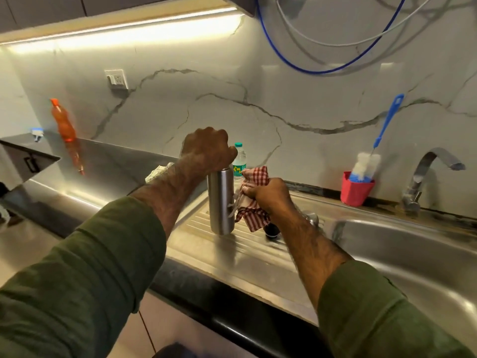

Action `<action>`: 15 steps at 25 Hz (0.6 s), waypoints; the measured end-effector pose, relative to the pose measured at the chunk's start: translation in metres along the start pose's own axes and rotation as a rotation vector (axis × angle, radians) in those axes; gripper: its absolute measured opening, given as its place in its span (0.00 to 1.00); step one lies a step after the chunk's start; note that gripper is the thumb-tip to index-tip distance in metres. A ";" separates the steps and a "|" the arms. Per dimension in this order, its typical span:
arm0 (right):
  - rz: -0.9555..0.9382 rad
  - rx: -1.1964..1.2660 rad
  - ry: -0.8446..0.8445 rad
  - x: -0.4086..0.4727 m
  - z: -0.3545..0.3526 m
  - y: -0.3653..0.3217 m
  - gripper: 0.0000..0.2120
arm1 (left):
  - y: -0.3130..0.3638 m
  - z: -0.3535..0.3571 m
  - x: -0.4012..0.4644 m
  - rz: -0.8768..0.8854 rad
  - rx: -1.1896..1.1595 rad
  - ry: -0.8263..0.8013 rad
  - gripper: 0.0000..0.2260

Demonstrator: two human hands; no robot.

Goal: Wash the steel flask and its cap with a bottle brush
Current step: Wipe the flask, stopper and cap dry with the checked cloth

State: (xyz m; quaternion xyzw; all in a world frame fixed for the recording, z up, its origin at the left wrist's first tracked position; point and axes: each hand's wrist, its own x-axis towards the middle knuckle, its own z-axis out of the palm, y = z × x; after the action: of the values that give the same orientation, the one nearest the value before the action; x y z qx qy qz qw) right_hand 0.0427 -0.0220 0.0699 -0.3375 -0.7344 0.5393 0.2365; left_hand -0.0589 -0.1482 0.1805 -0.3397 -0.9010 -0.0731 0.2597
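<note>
A kitchen with a marble-look wall and a steel sink [413, 254] on the right. The steel flask [221, 202] stands upright on the ribbed draining part of the counter [232, 254]. The left hand [206, 148] is curled over its top, probably to keep it from tipping. The right hand [268, 195] grips a red checked cloth [255, 200] pressed against the flask's side, so this looks like drying. A small dark thing [271, 231] lies just beside the flask; it may be the cap, but I cannot tell. The bottle brush [371, 158] stands in a red cup [355, 189] by the tap [428, 174], well apart, likely to drip dry.
</note>
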 end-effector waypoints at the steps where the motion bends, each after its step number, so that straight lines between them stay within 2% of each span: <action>1: 0.002 -0.009 -0.003 0.000 0.001 0.000 0.23 | -0.001 0.001 -0.001 0.002 0.003 -0.003 0.21; 6: 0.030 -0.092 -0.006 0.004 0.003 0.005 0.25 | -0.002 0.017 -0.003 0.028 0.022 0.002 0.21; 9: 0.059 -0.100 -0.015 0.007 0.000 0.010 0.23 | 0.001 0.025 -0.002 0.037 0.034 0.015 0.22; 15: 0.093 -0.043 -0.031 0.011 -0.008 0.011 0.20 | -0.005 0.024 0.005 0.053 0.085 -0.071 0.34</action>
State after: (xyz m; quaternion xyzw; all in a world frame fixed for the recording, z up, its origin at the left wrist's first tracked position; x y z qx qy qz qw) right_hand 0.0441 -0.0065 0.0615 -0.3678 -0.7330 0.5388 0.1925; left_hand -0.0752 -0.1420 0.1629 -0.3544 -0.9026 -0.0156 0.2439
